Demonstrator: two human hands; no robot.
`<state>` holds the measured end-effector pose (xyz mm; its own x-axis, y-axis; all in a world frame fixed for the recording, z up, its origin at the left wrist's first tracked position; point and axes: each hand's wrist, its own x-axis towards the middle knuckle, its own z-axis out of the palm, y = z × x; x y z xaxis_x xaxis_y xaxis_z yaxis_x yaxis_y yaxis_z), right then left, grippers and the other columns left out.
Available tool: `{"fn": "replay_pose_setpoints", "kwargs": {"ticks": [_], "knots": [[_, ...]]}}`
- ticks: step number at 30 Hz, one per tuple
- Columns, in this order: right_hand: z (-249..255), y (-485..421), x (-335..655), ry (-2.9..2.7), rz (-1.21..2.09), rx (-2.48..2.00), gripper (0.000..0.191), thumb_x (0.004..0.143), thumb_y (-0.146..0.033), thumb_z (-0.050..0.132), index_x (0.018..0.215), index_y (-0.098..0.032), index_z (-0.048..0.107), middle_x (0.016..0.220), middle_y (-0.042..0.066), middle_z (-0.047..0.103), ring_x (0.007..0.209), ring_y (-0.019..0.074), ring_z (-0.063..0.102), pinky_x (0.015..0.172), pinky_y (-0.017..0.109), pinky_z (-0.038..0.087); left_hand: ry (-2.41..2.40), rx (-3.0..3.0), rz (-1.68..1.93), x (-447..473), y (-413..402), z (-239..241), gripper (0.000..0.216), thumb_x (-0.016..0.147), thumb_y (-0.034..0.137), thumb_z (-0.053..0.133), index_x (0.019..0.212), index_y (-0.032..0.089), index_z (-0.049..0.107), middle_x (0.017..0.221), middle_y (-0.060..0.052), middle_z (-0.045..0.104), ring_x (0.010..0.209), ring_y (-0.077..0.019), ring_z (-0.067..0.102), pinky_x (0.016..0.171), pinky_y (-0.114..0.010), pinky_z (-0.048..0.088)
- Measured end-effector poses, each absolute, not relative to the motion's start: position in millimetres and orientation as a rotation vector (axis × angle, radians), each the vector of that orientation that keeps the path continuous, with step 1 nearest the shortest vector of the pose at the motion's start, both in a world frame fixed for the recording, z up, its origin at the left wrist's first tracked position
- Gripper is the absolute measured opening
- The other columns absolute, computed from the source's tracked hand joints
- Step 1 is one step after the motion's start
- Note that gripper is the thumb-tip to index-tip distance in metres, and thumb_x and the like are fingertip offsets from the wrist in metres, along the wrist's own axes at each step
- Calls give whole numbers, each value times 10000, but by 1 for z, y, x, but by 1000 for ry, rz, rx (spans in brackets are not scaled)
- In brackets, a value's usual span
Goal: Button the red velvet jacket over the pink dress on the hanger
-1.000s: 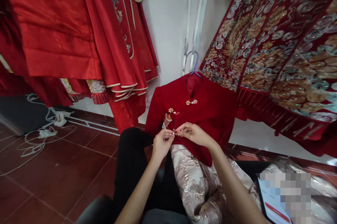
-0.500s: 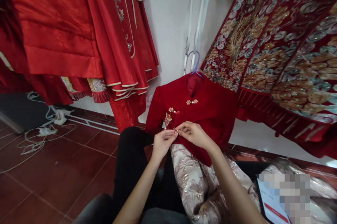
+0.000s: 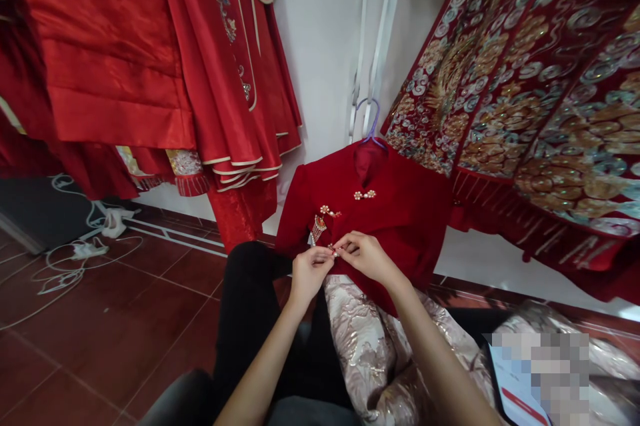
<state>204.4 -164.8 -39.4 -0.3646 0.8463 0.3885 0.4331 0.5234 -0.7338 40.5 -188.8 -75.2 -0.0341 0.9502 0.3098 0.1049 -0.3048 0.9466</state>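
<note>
A dark red jacket [image 3: 405, 213] with a stand collar hangs before me from a purple hanger [image 3: 375, 121]. At its front opening, the fingertips of both hands meet on a small beaded frog button [image 3: 335, 252], mostly covered by the fingers. My left hand [image 3: 311, 274] pinches it from the left, and my right hand [image 3: 367, 257] pinches from the right. Just above sit a gold and pearl flower clasp [image 3: 329, 211] and a tasselled ornament [image 3: 317, 229]. Another flower clasp [image 3: 365, 195] lies higher, near the collar. Pale brocade fabric [image 3: 356, 329] spreads below the jacket over my lap.
Red garments [image 3: 115, 66] with pale piping hang at left. A heavily embroidered garment [image 3: 540, 93] hangs at right. White cables and a power strip [image 3: 90, 249] lie on the tiled floor [image 3: 160, 319]. At lower right, a phone [image 3: 515, 383] rests by shiny fabric.
My fingertips have shifted slightly at the beaded frog button, with the right fingers curled a little differently. The jacket and everything around it look nearly unchanged.
</note>
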Motion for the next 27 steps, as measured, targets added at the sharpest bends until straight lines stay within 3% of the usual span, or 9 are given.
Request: {"fn": "replay_pose_setpoints", "kwargs": {"ticks": [3, 6, 9, 13, 18, 22, 27], "knots": [[-32, -169, 207, -1992, 743, -1043, 152, 808, -264, 598, 883, -180, 700, 867, 41, 653, 718, 127, 661, 670, 239, 562, 1134, 1510, 1401, 37, -188, -75, 159, 709, 191, 659, 861, 144, 657, 802, -66, 712, 732, -159, 673, 725, -284, 545], [-15, -176, 220, -1871, 806, -1100, 238, 832, -343, 565, 966, -182, 678, 912, 58, 668, 681, 143, 672, 558, 242, 575, 1209, 1453, 1489, 27, -187, -68, 277, 709, 204, 648, 980, 158, 612, 790, -38, 683, 667, -132, 642, 641, -257, 545], [5, -185, 239, -1697, 729, -1144, 303, 834, -404, 557, 1006, -172, 650, 847, 60, 671, 633, 146, 663, 506, 244, 573, 1313, 1330, 1661, 14, -188, -58, 215, 731, 267, 628, 920, 167, 606, 785, -24, 640, 642, -119, 613, 571, -229, 533], [19, -194, 256, -1646, 721, -1171, 323, 831, -421, 562, 1021, -169, 632, 828, 62, 667, 639, 144, 658, 536, 248, 581, 1331, 1308, 1659, 8, -190, -52, 153, 749, 289, 605, 836, 163, 607, 772, -27, 621, 622, -116, 597, 533, -211, 521], [7, -195, 241, -1950, 865, -1216, 276, 811, -338, 594, 1038, -186, 629, 847, 53, 679, 652, 140, 651, 560, 249, 561, 1290, 1582, 1490, 27, -194, -62, 157, 754, 282, 630, 866, 175, 654, 854, -46, 653, 635, -102, 587, 545, -185, 492], [-6, -190, 221, -2035, 801, -1175, 196, 814, -257, 587, 988, -179, 632, 857, 45, 692, 726, 141, 658, 680, 266, 546, 1275, 1686, 1431, 38, -198, -68, 193, 753, 311, 649, 904, 192, 669, 895, -53, 650, 677, -117, 598, 528, -187, 484], [-14, -185, 212, -2057, 755, -1177, 186, 809, -240, 597, 975, -172, 646, 867, 56, 699, 803, 159, 664, 747, 284, 528, 1192, 1718, 1364, 34, -198, -67, 156, 761, 304, 659, 858, 183, 664, 912, -56, 657, 725, -123, 619, 610, -211, 512]]}}
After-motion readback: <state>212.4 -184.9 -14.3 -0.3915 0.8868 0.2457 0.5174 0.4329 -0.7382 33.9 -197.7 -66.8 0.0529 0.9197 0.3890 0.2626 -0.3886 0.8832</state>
